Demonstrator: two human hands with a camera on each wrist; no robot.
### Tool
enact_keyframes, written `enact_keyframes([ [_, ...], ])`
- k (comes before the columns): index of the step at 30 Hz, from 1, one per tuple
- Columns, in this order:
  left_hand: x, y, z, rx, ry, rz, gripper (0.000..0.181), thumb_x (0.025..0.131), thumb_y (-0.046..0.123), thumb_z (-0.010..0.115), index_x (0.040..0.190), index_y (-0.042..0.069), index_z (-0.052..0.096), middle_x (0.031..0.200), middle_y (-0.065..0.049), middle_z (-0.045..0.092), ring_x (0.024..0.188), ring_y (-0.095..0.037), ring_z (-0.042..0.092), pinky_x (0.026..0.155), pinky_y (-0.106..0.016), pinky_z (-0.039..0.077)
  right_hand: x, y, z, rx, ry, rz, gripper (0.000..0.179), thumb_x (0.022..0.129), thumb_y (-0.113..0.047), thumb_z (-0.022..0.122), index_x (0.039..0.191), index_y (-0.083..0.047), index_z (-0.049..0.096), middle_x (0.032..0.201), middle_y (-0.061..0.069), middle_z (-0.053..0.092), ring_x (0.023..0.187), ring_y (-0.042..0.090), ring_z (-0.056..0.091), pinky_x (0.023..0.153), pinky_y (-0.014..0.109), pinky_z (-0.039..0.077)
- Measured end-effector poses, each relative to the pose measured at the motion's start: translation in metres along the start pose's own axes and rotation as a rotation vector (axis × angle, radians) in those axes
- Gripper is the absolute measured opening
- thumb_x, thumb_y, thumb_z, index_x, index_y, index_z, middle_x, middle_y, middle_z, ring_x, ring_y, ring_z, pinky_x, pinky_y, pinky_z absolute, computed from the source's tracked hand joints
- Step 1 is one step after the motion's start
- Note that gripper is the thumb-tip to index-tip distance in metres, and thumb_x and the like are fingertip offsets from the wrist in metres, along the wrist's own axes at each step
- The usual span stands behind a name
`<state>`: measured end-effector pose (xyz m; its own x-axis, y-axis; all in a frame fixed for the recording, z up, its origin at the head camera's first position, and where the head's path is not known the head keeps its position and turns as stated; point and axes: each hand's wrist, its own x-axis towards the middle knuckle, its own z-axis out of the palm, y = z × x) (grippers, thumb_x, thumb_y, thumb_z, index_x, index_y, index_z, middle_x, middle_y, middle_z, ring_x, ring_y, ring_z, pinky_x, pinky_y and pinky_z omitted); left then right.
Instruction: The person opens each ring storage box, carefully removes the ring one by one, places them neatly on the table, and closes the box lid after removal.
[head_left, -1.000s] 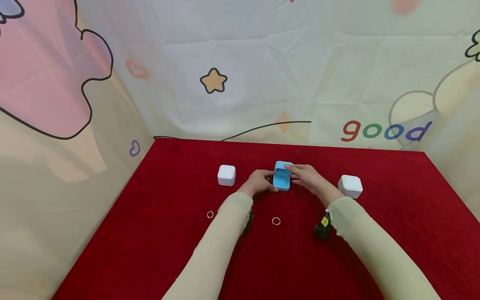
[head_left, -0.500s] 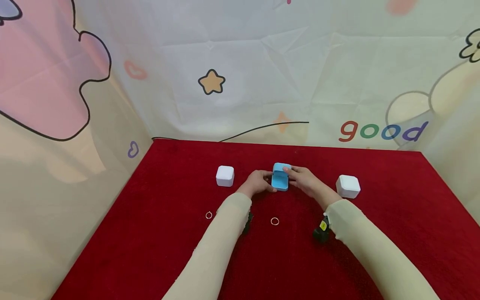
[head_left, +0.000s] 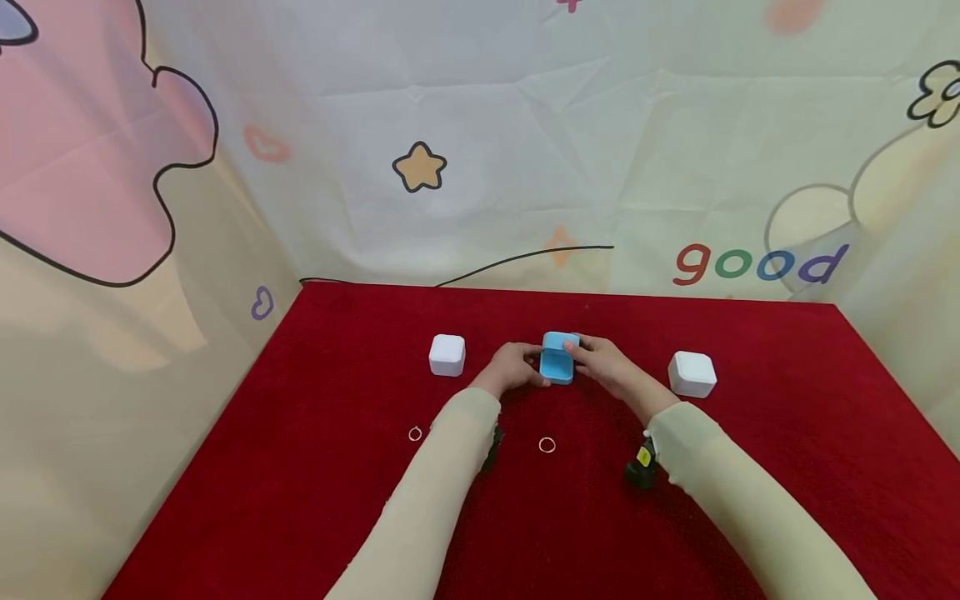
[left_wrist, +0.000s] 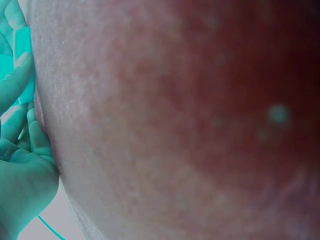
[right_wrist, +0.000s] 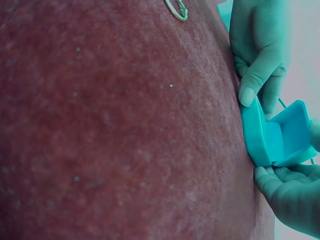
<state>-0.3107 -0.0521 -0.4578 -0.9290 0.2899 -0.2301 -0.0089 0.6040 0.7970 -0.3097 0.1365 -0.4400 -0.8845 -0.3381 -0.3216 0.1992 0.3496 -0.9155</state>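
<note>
A light-blue ring box [head_left: 557, 368] stands open on the red cloth, its lid raised at the back. My left hand [head_left: 512, 366] holds the box by its left side, the thumb down at the near corner. On the other side, my right hand [head_left: 606, 365] pinches the lid, thumb over its front and fingers behind. The right wrist view shows the hollow of the blue box [right_wrist: 274, 137] between both hands. Only part of the box [left_wrist: 23, 42] appears at the edge of the left wrist view. Two rings, one left [head_left: 416, 433] and one nearer the middle [head_left: 547, 445], lie in front.
A white box [head_left: 447, 356] sits left of the hands, and another white box [head_left: 692, 374] stands to the right, beyond the right forearm. The red cloth [head_left: 337, 500] covers the tabletop. A printed curtain [head_left: 510, 183] hangs behind it.
The lid of the blue box has tipped a little lower under the right thumb. Both hands keep their hold. The whole head view has shifted slightly.
</note>
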Motion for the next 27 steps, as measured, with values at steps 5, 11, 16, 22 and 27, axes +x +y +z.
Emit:
enact_keyframes([
  [5, -0.002, 0.001, 0.000, -0.005, 0.001, -0.006, 0.061, 0.090, 0.011, 0.078, 0.146, 0.004, 0.056, 0.145, -0.017, 0.060, 0.133, -0.032, 0.055, 0.114, -0.044, 0.048, -0.001, 0.000, 0.001, -0.003, 0.000, 0.000, 0.062, 0.112, -0.022, 0.037, 0.161, 0.008, 0.013, 0.169, 0.029, 0.016, 0.156, 0.044, 0.023, 0.126, 0.053, 0.028],
  [11, -0.002, 0.001, 0.000, -0.018, -0.001, -0.017, 0.061, 0.090, 0.010, 0.077, 0.147, 0.004, 0.055, 0.145, -0.018, 0.060, 0.134, -0.032, 0.055, 0.115, -0.044, 0.047, -0.002, 0.000, 0.002, -0.009, 0.004, 0.008, 0.061, 0.112, -0.021, 0.037, 0.161, 0.007, 0.012, 0.169, 0.029, 0.016, 0.157, 0.043, 0.023, 0.127, 0.052, 0.027],
  [16, -0.001, 0.001, 0.000, -0.007, -0.001, -0.009, 0.061, 0.090, 0.010, 0.077, 0.147, 0.004, 0.055, 0.144, -0.018, 0.060, 0.131, -0.032, 0.055, 0.114, -0.044, 0.047, -0.003, 0.001, 0.004, -0.065, 0.038, 0.013, 0.063, 0.111, -0.020, 0.041, 0.162, 0.005, 0.013, 0.169, 0.029, 0.015, 0.156, 0.043, 0.024, 0.126, 0.052, 0.028],
  [22, -0.003, 0.003, -0.001, -0.002, 0.000, -0.010, 0.060, 0.091, 0.011, 0.076, 0.147, 0.004, 0.055, 0.144, -0.017, 0.060, 0.129, -0.032, 0.055, 0.114, -0.045, 0.047, -0.006, 0.006, 0.009, -0.206, 0.078, -0.022, 0.065, 0.109, -0.018, 0.048, 0.162, 0.003, 0.017, 0.166, 0.030, 0.025, 0.153, 0.044, 0.029, 0.125, 0.057, 0.030],
  [27, -0.005, 0.004, 0.000, -0.006, 0.004, -0.006, 0.059, 0.091, 0.011, 0.076, 0.146, 0.003, 0.056, 0.143, -0.017, 0.061, 0.128, -0.031, 0.056, 0.113, -0.044, 0.048, -0.007, 0.008, 0.011, -0.222, 0.086, -0.034, 0.065, 0.108, -0.017, 0.049, 0.161, 0.003, 0.019, 0.165, 0.030, 0.028, 0.151, 0.044, 0.032, 0.124, 0.056, 0.031],
])
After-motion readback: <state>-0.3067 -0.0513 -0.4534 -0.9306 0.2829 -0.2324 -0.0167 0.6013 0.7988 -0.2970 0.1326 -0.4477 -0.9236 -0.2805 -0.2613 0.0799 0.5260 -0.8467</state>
